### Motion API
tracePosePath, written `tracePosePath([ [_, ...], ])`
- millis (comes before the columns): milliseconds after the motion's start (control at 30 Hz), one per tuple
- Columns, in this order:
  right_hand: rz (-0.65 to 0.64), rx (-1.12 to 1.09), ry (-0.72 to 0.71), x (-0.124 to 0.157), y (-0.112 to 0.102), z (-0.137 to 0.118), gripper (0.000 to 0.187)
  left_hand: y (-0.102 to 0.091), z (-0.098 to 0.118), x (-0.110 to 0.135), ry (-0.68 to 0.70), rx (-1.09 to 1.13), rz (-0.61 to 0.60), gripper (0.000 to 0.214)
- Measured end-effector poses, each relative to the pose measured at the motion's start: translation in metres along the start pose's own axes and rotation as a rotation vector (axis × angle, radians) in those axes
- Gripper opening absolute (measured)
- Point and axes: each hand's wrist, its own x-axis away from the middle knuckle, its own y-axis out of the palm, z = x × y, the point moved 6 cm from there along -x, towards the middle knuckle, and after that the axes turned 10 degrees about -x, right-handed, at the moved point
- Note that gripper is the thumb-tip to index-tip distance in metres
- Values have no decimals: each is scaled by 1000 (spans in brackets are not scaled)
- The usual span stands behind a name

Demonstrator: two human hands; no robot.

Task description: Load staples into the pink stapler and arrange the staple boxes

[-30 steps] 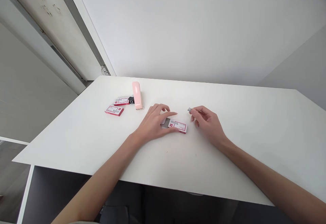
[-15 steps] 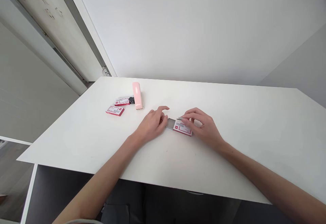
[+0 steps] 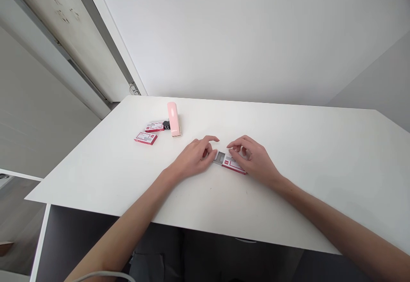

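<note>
White table (image 3: 304, 154), both hands parked on one little staple box

Pretty much mid-table, the left hand (image 3: 192, 159) and right hand (image 3: 254, 160) are set at either end of a red-and-white staple box (image 3: 231, 164), its grey tray slid partly out. Fingers (image 3: 237, 147) on both sides are pinched against it. Further left, a pink stapler (image 3: 173, 118) is stood beside two more boxes (image 3: 145, 138).
</note>
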Motion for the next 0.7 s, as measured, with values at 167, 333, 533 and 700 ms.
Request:
tracePosePath([
  [167,-26,20,95,3,5,6,19,5,5,1,10,16,-8,37],
  [333,-81,97,0,5,11,5,21,13,13,1,52,45,-35,36],
  [533,-114,101,6,5,12,3,18,13,24,4,99,108,-77,39],
  [700,-132,83,44,5,13,4,19,12,32,7,139,175,-135,44],
])
